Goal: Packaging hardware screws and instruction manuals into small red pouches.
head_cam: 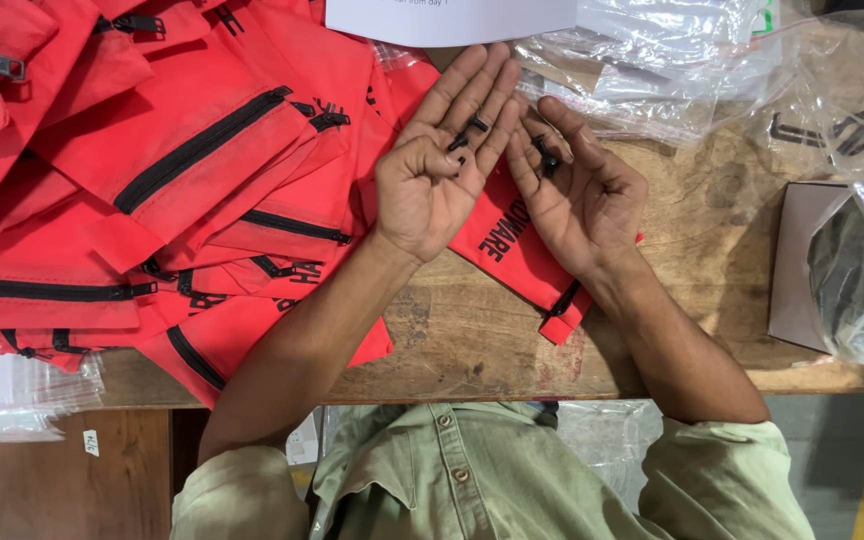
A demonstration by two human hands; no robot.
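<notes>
Table: a worn wooden table [512, 340] runs across the view, its near edge just above the person's olive shirt [472, 480].
Pouch pile: a heap of red zip pouches [152, 170] with black zippers covers the left half of the table, overlapping one another.
Plastic bags: clear plastic bags [672, 60] lie crumpled along the far right of the table, some with dark metal parts inside.
Box: a brown cardboard box [802, 260] sits at the right edge, with another clear bag spilling out of it.
Paper: a white paper sheet [452, 18] lies at the top edge, just beyond the fingertips.
Single pouch: one red pouch [512, 250] lies under both hands, its black zipper pull near the right wrist.
Left hand: the left hand [437, 170] is palm up with fingers spread flat, cradling small black screws [467, 135] on the fingers.
Right hand: the right hand [577, 190] is palm up, loosely cupped, touching the left hand along the fingers.
Right-hand screws: a few more black screws [549, 155] rest on its fingers near the palm.
</notes>
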